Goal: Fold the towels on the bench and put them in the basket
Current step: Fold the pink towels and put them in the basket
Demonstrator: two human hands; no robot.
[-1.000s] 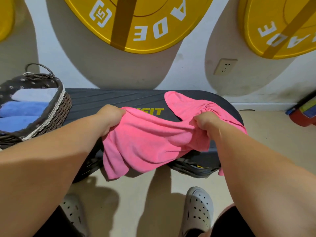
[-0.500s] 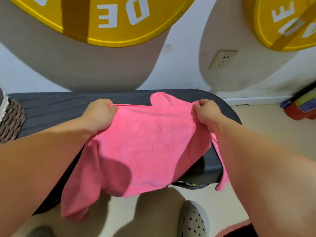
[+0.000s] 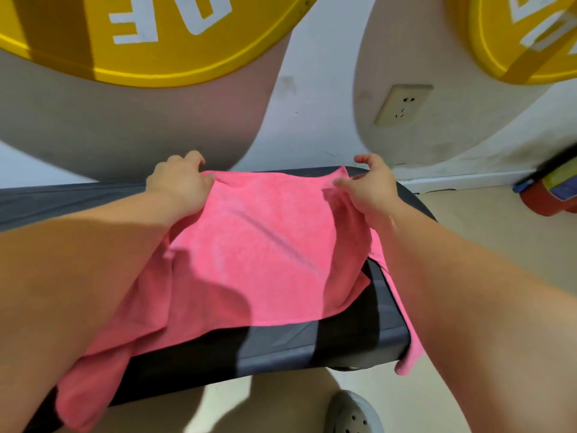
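While your left hand and right hand each pinch a far corner of the pink towel, the held edge runs left to right across the middle of the frame, along the back of the bench. From that edge the cloth falls toward you, over the bench's front lip and into the lower left. A strip hangs off the bench end at lower right. Both hands sit equally far out, so a fold would likely bring the held corners down-frame onto the near edge. The basket is out of view.
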